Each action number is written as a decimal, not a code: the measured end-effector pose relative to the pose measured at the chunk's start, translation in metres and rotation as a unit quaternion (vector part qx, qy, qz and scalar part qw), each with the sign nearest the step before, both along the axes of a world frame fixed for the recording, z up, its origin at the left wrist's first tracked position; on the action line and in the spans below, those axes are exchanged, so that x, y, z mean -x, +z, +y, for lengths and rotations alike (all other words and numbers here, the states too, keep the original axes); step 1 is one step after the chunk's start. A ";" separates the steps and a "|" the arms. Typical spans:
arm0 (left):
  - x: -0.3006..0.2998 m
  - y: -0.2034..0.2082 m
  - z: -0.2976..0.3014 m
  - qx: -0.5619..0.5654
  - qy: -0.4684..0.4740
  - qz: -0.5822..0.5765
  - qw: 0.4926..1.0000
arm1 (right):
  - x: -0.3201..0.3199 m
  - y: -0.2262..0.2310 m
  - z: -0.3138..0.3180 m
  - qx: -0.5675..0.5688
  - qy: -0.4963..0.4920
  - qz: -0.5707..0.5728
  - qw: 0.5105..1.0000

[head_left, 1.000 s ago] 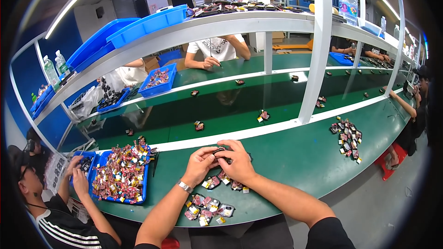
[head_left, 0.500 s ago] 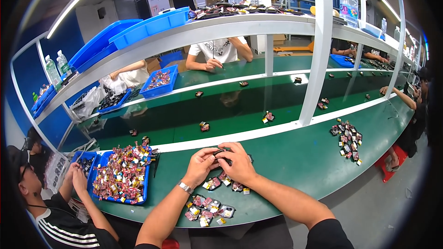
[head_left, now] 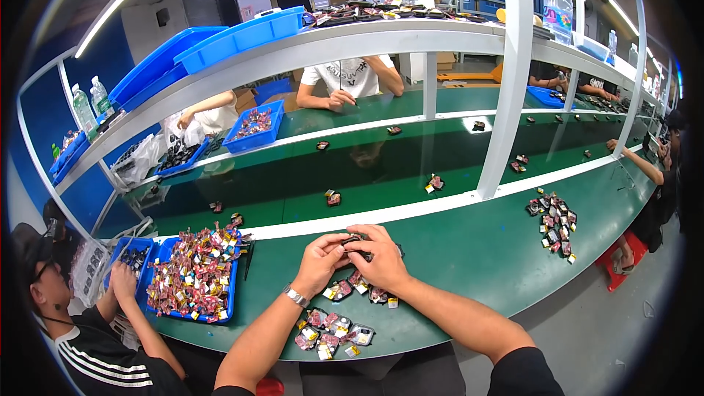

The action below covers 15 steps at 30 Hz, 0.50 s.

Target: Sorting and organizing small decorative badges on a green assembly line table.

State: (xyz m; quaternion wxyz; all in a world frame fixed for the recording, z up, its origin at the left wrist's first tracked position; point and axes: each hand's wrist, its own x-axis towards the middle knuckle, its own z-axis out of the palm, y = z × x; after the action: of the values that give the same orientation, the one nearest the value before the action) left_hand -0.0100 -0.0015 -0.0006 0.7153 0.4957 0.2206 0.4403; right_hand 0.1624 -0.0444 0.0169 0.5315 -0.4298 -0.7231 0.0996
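Observation:
My left hand (head_left: 320, 267) and my right hand (head_left: 380, 262) meet over the green bench, fingers closed around a small black casing (head_left: 355, 242). The fingers hide most of it. Under and beside my hands lie several black casings with pinkish-red boards and white and yellow labels (head_left: 339, 290). Closer to the bench's front edge sits another cluster of casings (head_left: 334, 331). To the left of my left hand, a blue tray (head_left: 233, 301) is heaped with the same kind of boards (head_left: 192, 271).
A conveyor belt (head_left: 286, 202) carrying scattered casings runs beyond a white rail (head_left: 411, 211). A metal post (head_left: 506, 103) rises from it, supporting a shelf (head_left: 352, 42). More casings (head_left: 551, 224) lie to the right. A co-worker (head_left: 95, 345) sits close on the left.
Casings on the belt have shifted slightly to the right. The left co-worker's hands have moved a little. My hands stay nearly in place on the casing.

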 end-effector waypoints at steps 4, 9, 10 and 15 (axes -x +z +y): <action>-0.002 0.000 0.000 -0.019 0.024 0.013 0.999 | 0.000 0.003 0.000 -0.037 0.002 -0.029 0.999; -0.004 0.001 -0.002 0.008 0.018 0.006 1.000 | 0.001 0.012 -0.003 -0.042 -0.022 -0.012 0.999; -0.003 0.001 -0.002 0.009 0.016 -0.005 1.000 | 0.002 0.014 -0.003 -0.061 -0.021 -0.009 0.998; -0.005 0.004 -0.002 0.014 0.020 0.002 1.000 | -0.001 0.011 0.001 -0.116 -0.029 -0.054 0.991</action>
State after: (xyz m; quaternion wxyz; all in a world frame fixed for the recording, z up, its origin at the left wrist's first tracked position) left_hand -0.0047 -0.0034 0.0034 0.7129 0.4819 0.2376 0.4507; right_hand 0.1636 -0.0436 0.0276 0.5407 -0.3912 -0.7444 -0.0234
